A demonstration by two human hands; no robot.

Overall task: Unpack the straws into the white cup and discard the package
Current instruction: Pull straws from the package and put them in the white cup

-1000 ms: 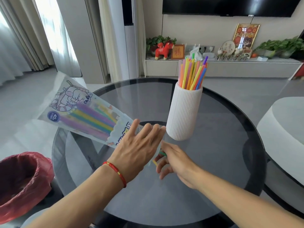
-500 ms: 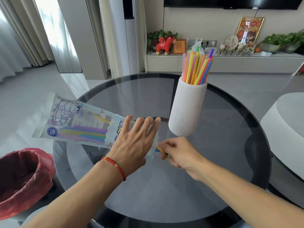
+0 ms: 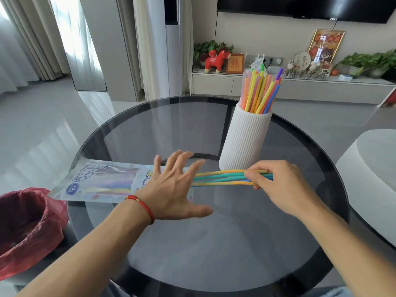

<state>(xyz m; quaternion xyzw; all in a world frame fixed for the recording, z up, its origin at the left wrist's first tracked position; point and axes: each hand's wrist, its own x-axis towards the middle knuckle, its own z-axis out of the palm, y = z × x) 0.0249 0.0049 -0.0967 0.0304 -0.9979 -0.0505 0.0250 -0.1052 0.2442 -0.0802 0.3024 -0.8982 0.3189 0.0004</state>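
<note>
round dark glass table [image 3: 214, 264] fills most of the view. red-lined bin [image 3: 27, 230] sits low at its left edge. white ribbed cup [image 3: 246, 140] stands upright on the far right part of the glass, already stuffed with coloured straws [image 3: 260, 91] that fan out above its rim. printed straw package [image 3: 100, 182] lies flat on the table, its closed end overhanging toward the bin. left hand [image 3: 174, 189], fingers spread apart and flat, presses on the package's open end; red cord [image 3: 142, 205] at that wrist. right hand [image 3: 276, 183] is pinched around a small bunch of yellow, teal and blue straws [image 3: 220, 179], which reach from the package mouth to just in front of the cup's base.
</note>
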